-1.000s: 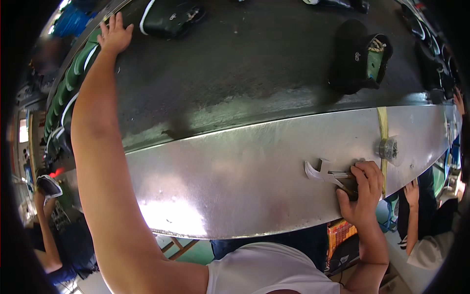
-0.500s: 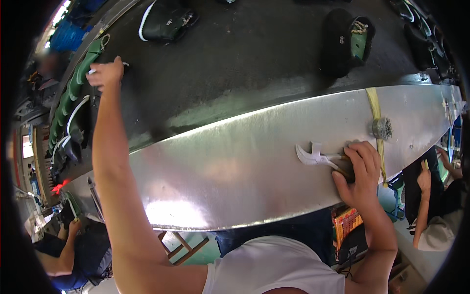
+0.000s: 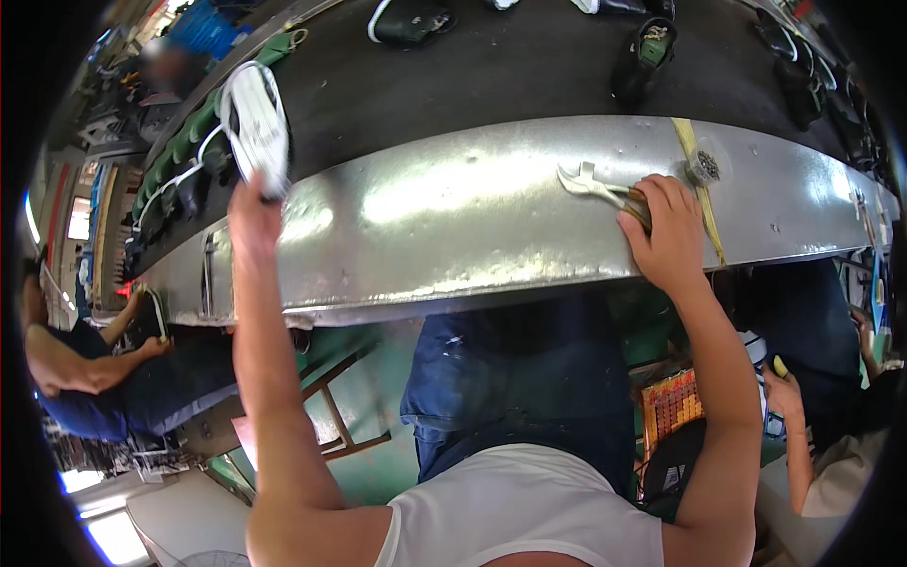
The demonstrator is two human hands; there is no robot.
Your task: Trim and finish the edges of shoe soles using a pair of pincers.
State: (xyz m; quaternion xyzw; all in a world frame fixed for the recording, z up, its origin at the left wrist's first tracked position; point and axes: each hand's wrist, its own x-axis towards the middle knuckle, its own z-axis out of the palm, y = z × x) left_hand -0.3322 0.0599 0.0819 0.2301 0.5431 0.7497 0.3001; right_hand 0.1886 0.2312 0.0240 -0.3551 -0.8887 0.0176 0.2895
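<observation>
My left hand (image 3: 255,222), raised at the left over the bench edge, is closed round one end of a shoe (image 3: 257,123). The shoe's pale underside is turned up, and its dark upper is mostly hidden. On the metal bench top at the right, my right hand (image 3: 671,227) is wrapped round the handles of lasting pincers (image 3: 593,182). Their hammer-shaped head and curved jaw point left. Beside this hand, a small clear cup (image 3: 705,168) of metal bits stands by a yellow strap (image 3: 687,146).
A dark belt (image 3: 510,80) runs behind the metal bench (image 3: 453,227), bearing black shoes (image 3: 647,57) on lasts. Green lasts (image 3: 194,132) line its left side. One co-worker (image 3: 90,369) handles a shoe at the left; another person's hand (image 3: 784,389) shows at the right.
My left hand has come back from the far left of the belt and now holds up the shoe. My right hand stays on the pincers. The view has tilted, showing more of my legs.
</observation>
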